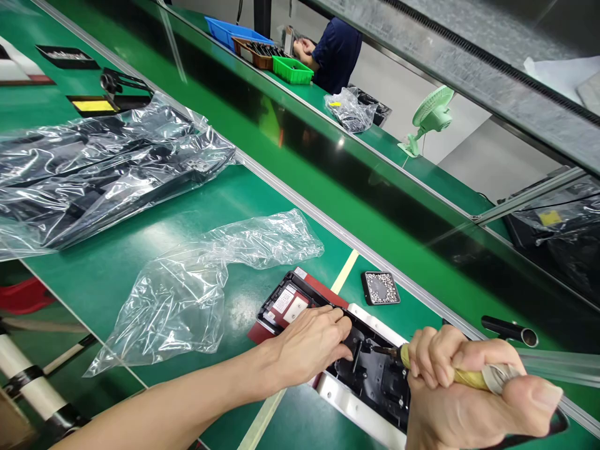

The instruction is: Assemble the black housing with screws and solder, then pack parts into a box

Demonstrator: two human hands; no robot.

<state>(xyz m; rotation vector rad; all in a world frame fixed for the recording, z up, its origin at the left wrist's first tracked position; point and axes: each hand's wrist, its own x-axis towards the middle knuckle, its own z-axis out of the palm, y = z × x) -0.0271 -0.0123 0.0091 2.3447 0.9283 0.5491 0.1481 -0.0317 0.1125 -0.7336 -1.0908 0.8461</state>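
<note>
My right hand (469, 400) is wrapped round the yellow taped handle of a screwdriver (405, 355). The screwdriver's thin dark shaft points left, its tip down inside a long black plastic housing (375, 378). My left hand (312, 340) lies across the housing, fingers curled over its far side and thumb inside, gripping it. The housing rests between white blocks (354, 409), with a reddish board (260, 334) under its left end. A white label (284, 301) shows inside that end. Beyond the housing stands a small black dish (382, 302) of tiny screws.
A crumpled clear bag (187, 300) lies left of the housing; bagged black parts (117, 169) are behind it. A green conveyor belt (300, 169) runs past the bench. Across it are bins (293, 72), a fan (434, 109) and a co-worker (340, 53). A metal tube (509, 330) sits at right.
</note>
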